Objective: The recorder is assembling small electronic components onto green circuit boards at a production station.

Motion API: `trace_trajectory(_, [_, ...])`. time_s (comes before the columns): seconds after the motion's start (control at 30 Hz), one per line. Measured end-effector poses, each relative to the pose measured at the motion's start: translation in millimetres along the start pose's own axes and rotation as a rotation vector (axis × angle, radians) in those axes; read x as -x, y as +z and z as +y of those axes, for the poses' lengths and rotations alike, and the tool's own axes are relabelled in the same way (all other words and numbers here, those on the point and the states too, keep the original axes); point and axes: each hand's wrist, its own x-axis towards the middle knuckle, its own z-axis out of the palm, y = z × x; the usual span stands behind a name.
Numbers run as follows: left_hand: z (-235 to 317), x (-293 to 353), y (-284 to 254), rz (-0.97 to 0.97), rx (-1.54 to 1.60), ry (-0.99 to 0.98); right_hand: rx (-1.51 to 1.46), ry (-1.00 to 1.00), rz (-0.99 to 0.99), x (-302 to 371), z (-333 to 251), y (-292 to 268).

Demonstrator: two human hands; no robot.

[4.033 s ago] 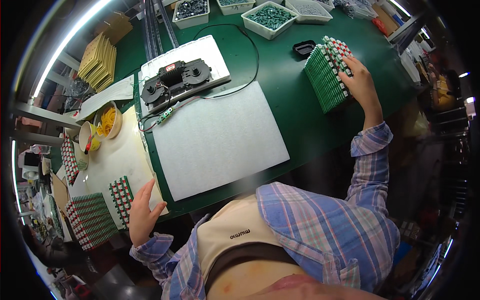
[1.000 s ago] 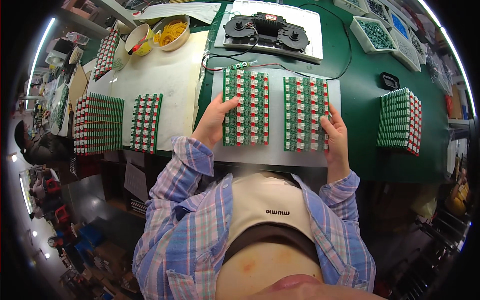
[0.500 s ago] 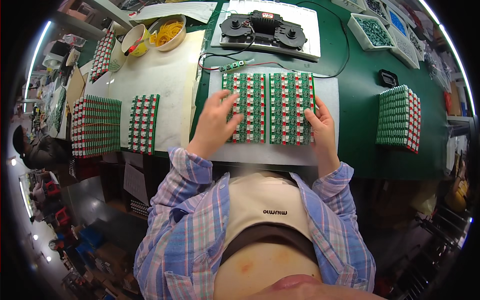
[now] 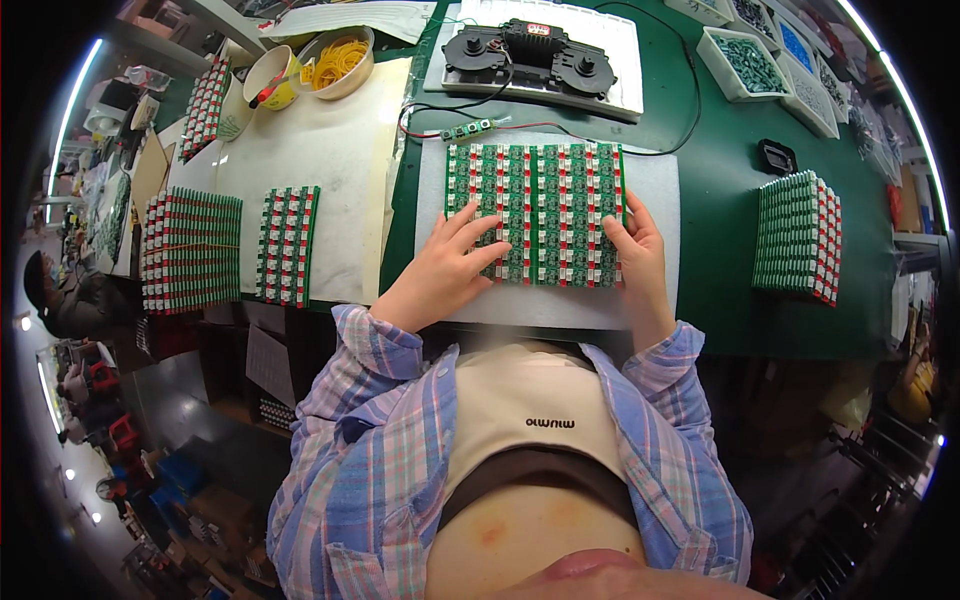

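Two green boards lie face up side by side on the white mat, the left board and the right board, their inner edges meeting or nearly so; whether a thin gap remains, I cannot tell. The left hand is spread loosely, fingertips on the left board's face and covering its lower left corner, with no grip on it. The right hand grips the right board by its outer edge, thumb on the face, fingers along the side. The top edges run close to level, just below the strip and its wires. A bare band of mat shows below the boards, and another to the right, past the right hand. Beyond that, the green desk is open as far as the stack, with the black tray just above it. To the left there is less green, but the pale sheet is bare up to the small stack. Behind the strip, the black unit and its cable bound the room.
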Motion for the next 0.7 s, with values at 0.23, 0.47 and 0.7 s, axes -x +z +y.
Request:
trace_trajectory(0.23, [-1.2, 16.3, 6.1, 0.094, 0.077, -0.033, 0.003, -0.014, 0.058, 4.6, -3.0, -18.2])
trace_trajectory(0.47, [10.9, 15.3, 9.5, 0.169, -0.036, -0.035, 0.129, -0.057, 0.074, 1.8, 1.8, -26.6])
trace_trajectory(0.7, [38.4, -3.9, 33.4, 0.195, 0.05, 0.101, 1.125, -0.353, 0.166, 9.3, -16.0, -45.6])
